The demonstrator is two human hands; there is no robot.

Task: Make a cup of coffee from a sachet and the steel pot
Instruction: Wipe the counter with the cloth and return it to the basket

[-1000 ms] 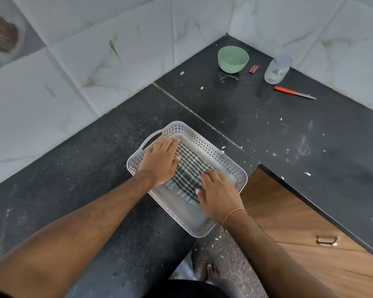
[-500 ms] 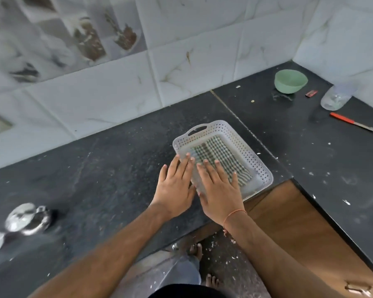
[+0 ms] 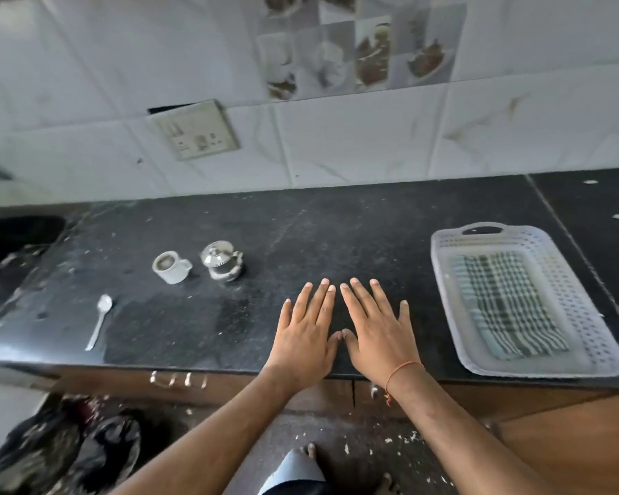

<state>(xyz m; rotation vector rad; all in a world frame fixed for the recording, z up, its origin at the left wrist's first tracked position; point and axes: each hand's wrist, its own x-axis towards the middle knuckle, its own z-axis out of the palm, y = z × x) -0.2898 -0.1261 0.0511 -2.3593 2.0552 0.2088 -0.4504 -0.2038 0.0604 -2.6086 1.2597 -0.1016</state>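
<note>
Left hand (image 3: pixel 306 337), right hand (image 3: pixel 376 334): flat, fingers spread, grip empty on tabletop (image 3: pixel 336 237) | steel pot (image 3: pixel 222 260) lidded, just beside cup (image 3: pixel 170 267), spoon (image 3: pixel 99 325) nearer | likely done, coffee apparently in cup.

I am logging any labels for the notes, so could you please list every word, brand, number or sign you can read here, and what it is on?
None can be read.
Switch plate: small marks by the switches, too blurred to read.
Picture tiles: printed cups and food, no legible text.
Cup, pot, spoon, tray, cloth: no lettering visible.
</note>
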